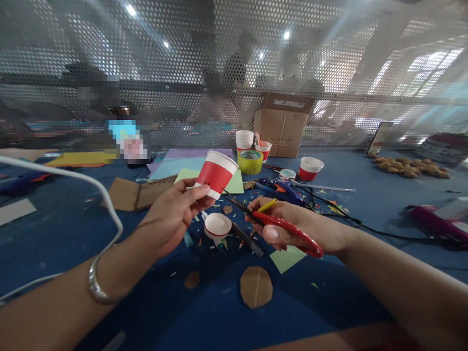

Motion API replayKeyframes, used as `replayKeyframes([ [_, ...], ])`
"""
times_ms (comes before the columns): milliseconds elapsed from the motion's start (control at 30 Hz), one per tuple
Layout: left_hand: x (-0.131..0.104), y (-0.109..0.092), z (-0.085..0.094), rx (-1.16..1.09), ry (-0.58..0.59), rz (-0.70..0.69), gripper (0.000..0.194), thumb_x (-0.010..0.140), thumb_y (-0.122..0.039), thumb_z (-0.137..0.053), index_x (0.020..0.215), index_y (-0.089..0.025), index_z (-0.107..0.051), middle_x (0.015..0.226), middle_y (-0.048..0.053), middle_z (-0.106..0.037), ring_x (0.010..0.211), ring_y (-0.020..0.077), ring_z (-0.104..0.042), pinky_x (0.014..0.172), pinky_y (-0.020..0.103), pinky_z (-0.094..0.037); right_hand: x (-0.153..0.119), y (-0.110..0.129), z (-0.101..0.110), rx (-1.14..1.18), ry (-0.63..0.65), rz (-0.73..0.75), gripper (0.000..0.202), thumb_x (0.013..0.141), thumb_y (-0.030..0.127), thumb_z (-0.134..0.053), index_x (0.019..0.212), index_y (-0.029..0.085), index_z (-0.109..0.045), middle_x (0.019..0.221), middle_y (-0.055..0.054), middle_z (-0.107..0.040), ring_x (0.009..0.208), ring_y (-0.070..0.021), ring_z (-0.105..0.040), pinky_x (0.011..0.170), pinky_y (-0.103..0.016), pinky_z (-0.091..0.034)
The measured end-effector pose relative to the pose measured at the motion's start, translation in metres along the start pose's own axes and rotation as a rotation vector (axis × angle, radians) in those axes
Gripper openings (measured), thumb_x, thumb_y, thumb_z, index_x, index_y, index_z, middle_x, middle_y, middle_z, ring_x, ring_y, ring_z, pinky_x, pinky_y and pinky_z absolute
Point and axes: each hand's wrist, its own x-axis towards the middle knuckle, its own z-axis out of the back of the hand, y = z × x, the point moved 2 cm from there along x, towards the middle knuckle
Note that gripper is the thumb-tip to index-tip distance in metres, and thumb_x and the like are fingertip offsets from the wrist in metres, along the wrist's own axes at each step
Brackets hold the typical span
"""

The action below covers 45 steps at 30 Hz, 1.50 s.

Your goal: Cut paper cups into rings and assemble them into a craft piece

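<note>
My left hand (183, 214) grips a red and white paper cup (216, 171) by its lower part, tilted, above the table. In my right hand (288, 224) is a pair of scissors with red handles (288, 233). Their dark blades point up and left, with the tip at the cup's lower right side; whether it touches or pierces the cup I cannot tell. Something thin and yellow (268, 205) shows by my right fingers. Below the cup lies a small cut cup piece (218, 226) with a white inside. A round cardboard disc (256, 286) rests nearer to me.
Behind stand stacked paper cups (244, 138), yellow tape (250, 162), another cup (310, 168) and a cardboard box (281, 127). A blue glue gun (283, 190) with a black cable lies right of centre. A white cable (106, 195) arches at left. Paper scraps litter the middle.
</note>
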Motion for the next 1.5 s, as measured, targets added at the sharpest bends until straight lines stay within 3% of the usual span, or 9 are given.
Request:
replayKeyframes([
  [200, -0.002, 0.002, 0.000, 0.071, 0.030, 0.007, 0.018, 0.085, -0.025, -0.082, 0.094, -0.014, -0.070, 0.089, 0.003, -0.075, 0.080, 0.0139, -0.070, 0.075, 0.023, -0.057, 0.000, -0.002, 0.000, -0.030, -0.007, 0.081, 0.051, 0.091, 0.065, -0.073, 0.097, 0.019, -0.053, 0.074, 0.007, -0.045, 0.059, -0.0074, -0.040, 0.053, -0.021, -0.035],
  [433, -0.003, 0.002, 0.000, 0.071, 0.054, -0.015, 0.019, 0.087, -0.026, -0.082, 0.095, -0.014, -0.070, 0.093, 0.004, -0.075, 0.086, 0.0136, -0.070, 0.079, 0.022, -0.059, -0.001, 0.001, -0.003, -0.002, -0.027, 0.131, 0.044, 0.095, 0.058, -0.072, 0.099, 0.018, -0.054, 0.071, 0.007, -0.046, 0.056, -0.0064, -0.037, 0.051, -0.022, -0.033],
  [833, -0.006, 0.002, 0.000, 0.092, 0.083, -0.102, 0.027, 0.085, -0.031, -0.086, 0.102, -0.016, -0.071, 0.100, 0.004, -0.077, 0.096, 0.0155, -0.070, 0.086, 0.025, -0.060, -0.001, 0.002, -0.006, -0.006, -0.112, 0.055, 0.045, 0.094, 0.060, -0.073, 0.086, 0.020, -0.053, 0.063, 0.010, -0.033, 0.053, -0.0064, -0.028, 0.049, -0.022, -0.026],
  [1100, -0.009, 0.002, -0.003, 0.135, 0.084, -0.100, 0.026, 0.084, -0.036, -0.087, 0.097, -0.016, -0.077, 0.097, 0.005, -0.077, 0.096, 0.0176, -0.071, 0.088, 0.027, -0.061, -0.001, 0.001, -0.007, -0.026, -0.121, 0.016, 0.050, 0.093, 0.056, -0.075, 0.074, 0.021, -0.045, 0.060, 0.010, -0.034, 0.050, -0.0049, -0.027, 0.046, -0.021, -0.023],
  [1333, -0.015, -0.001, -0.008, 0.140, 0.081, -0.143, 0.031, 0.083, -0.037, -0.088, 0.107, -0.018, -0.082, 0.119, 0.008, -0.078, 0.109, 0.0198, -0.070, 0.090, 0.025, -0.061, -0.004, 0.003, -0.011, -0.010, -0.153, -0.137, 0.058, 0.091, 0.064, -0.074, 0.068, 0.021, -0.043, 0.055, 0.009, -0.035, 0.047, -0.0053, -0.028, 0.043, -0.023, -0.022],
  [1500, -0.017, -0.001, -0.009, 0.147, 0.070, -0.153, 0.028, 0.082, -0.041, -0.088, 0.100, -0.020, -0.084, 0.112, 0.006, -0.080, 0.103, 0.0190, -0.071, 0.086, 0.025, -0.061, -0.004, 0.008, -0.014, -0.008, -0.168, -0.122, 0.059, 0.091, 0.069, -0.071, 0.070, 0.020, -0.047, 0.053, 0.009, -0.037, 0.045, -0.0043, -0.030, 0.042, -0.020, -0.023],
])
